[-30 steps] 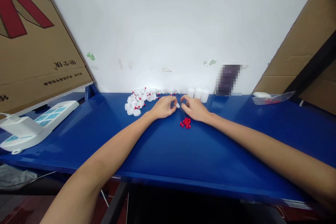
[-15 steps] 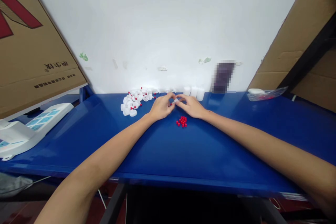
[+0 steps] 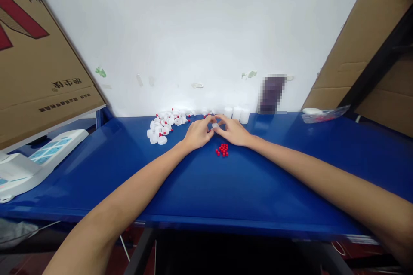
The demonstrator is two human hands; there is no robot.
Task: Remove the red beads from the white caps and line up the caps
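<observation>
The L hand (image 3: 197, 133) and the R hand (image 3: 236, 132) were both bare, w/ slim fingers, partly hidden; the nails were too small to tell any detail. The L forearm (image 3: 142, 182) was bare also, narrow at its wrist and gradually thicker twd. the elbow, where a soft shadow lay. The R forearm (image 3: 322, 169) was of similar shape: long, slim, smooth, bare up to the edge of view, approx. evenly widening from a rounded wrist.

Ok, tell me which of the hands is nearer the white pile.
Left. The left hand is just right of the white pile; the right hand is farther right, on the far side of the left one.
</observation>
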